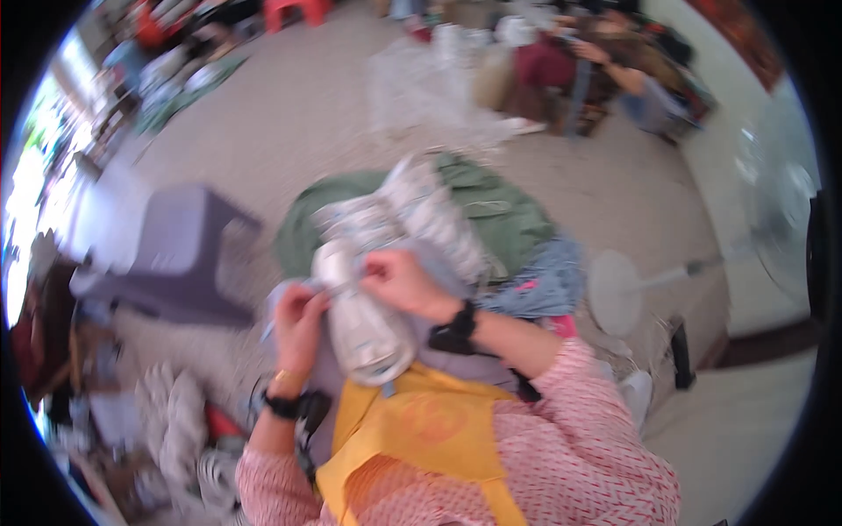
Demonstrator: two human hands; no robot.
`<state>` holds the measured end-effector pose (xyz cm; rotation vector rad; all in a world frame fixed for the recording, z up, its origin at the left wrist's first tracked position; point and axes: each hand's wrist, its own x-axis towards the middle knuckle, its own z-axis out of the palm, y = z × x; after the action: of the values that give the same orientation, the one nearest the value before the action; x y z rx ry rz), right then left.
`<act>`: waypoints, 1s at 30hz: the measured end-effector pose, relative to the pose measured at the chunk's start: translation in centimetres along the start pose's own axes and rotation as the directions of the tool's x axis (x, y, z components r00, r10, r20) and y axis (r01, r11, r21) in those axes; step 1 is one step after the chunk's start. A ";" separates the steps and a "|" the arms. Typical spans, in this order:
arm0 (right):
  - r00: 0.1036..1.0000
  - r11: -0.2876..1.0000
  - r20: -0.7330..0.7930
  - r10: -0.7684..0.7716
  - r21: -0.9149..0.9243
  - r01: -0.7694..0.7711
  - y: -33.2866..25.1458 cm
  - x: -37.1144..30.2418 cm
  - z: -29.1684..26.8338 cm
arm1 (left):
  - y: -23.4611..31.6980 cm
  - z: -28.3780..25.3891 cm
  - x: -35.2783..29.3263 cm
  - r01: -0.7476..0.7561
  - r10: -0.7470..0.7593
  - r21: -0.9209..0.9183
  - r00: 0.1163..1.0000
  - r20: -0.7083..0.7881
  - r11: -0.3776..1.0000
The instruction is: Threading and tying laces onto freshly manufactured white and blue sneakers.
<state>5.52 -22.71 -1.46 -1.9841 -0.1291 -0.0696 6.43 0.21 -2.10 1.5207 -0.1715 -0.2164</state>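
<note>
Left hand (pixel 296 329) and right hand (pixel 405 279) are pressing fingertips together, contents unclear; seemingly binding a white bundle (pixel 368 329) at the yellow apron's (pixel 421 421) edge; next needing tension.

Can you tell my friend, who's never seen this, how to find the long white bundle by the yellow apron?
Find the person in the pink patterned top and yellow apron. At the apron's far edge lies a long whitish bundle. It's narrow at its far end and looks plain, unlike the patterned white bundles on the green cloth beyond.
</note>
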 end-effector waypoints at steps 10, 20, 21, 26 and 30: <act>0.996 0.987 0.029 0.087 0.131 -0.090 1.3 0.5 0.9 | -0.8 0.4 0.2 0.022 -0.024 -0.172 1.000 -0.013 0.985; 0.996 0.992 0.033 0.080 0.094 -0.083 0.8 0.5 0.9 | -1.4 0.2 0.1 -0.136 0.170 0.193 0.971 -0.171 0.972; 0.996 0.993 0.029 0.083 0.087 -0.085 0.7 0.5 0.9 | -1.2 0.3 0.0 -0.107 0.138 0.189 0.977 -0.162 0.976; 0.998 0.995 -0.021 0.056 0.082 -0.054 0.5 0.0 0.0 | -0.3 1.1 0.3 -0.130 0.194 0.357 0.970 -0.149 0.925; 0.998 0.993 -0.064 -0.030 0.109 0.037 1.7 0.0 1.8 | -1.9 -0.4 -0.3 -0.137 0.180 0.317 0.977 -0.111 0.938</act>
<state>5.72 -21.75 -3.70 -1.8683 -0.1231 -0.1425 6.21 0.60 -4.04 1.8168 -0.2246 0.0497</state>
